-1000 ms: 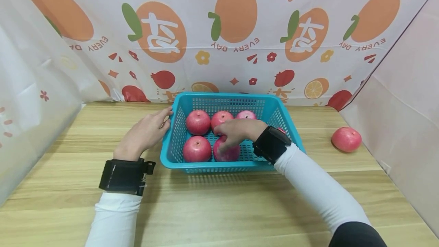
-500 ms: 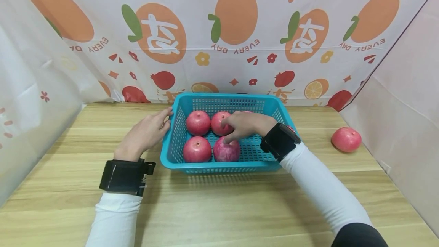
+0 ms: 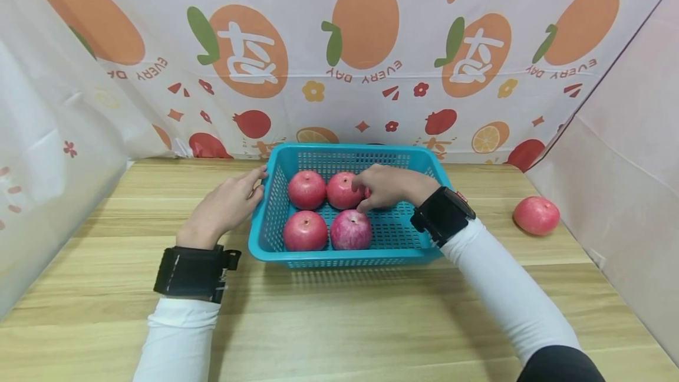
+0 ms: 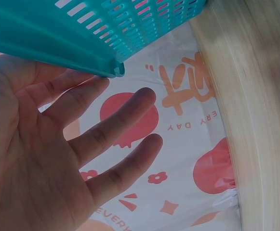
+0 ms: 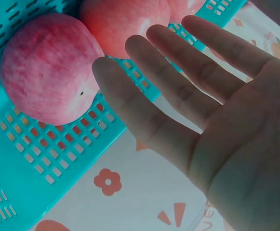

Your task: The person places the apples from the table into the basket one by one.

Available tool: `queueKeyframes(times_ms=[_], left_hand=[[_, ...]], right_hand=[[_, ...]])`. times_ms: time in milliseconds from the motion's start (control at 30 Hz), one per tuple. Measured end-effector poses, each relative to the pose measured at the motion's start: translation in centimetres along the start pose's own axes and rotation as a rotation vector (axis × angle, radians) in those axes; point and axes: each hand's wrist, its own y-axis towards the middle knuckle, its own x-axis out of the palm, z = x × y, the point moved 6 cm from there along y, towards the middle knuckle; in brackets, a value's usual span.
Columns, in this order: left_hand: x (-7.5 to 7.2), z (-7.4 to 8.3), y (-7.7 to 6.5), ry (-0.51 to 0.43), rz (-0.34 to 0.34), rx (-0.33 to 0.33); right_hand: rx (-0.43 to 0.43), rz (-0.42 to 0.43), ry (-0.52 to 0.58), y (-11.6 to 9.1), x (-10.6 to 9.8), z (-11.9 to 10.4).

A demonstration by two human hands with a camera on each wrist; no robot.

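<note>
A turquoise plastic basket [image 3: 350, 255] holds several red apples. Two front ones, the left apple [image 3: 305, 230] and a darker streaked apple [image 3: 350, 230], stand before a back-left apple [image 3: 306, 190] and a back-middle apple [image 3: 343, 190]. My left hand [image 3: 223, 208] rests its fingertips at the basket's left rim, and the left wrist view shows straight, spread fingers [image 4: 113, 125]. Over the basket's right half hovers my right hand [image 3: 392, 185], largely hiding another back apple. Seen from the right wrist, its extended fingers [image 5: 178, 91] lie close to a streaked apple [image 5: 50, 67], holding nothing.
One more apple [image 3: 536, 216] lies on the wooden table [image 3: 339, 323], right of the basket, near the right wall [image 3: 626, 181]. Behind the basket hangs a white fruit-print sheet [image 3: 297, 81]. Another pale sheet [image 3: 58, 152] closes off the left side.
My right hand has drawn away from the front streaked apple, shifting right and slightly back, which uncovers that apple. The left hand and basket have stayed in place.
</note>
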Motion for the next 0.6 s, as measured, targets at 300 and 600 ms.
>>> queueKeyframes(times_ms=[300,600], left_hand=[[0.0,0.0,-0.1,0.007,0.005,0.003],[0.0,-0.1,0.0,0.009,-0.002,-0.002]], right_hand=[[0.029,0.009,0.061,-0.5,-0.4,0.7],[-0.003,0.064,0.078,-0.8,-1.0,1.3]])
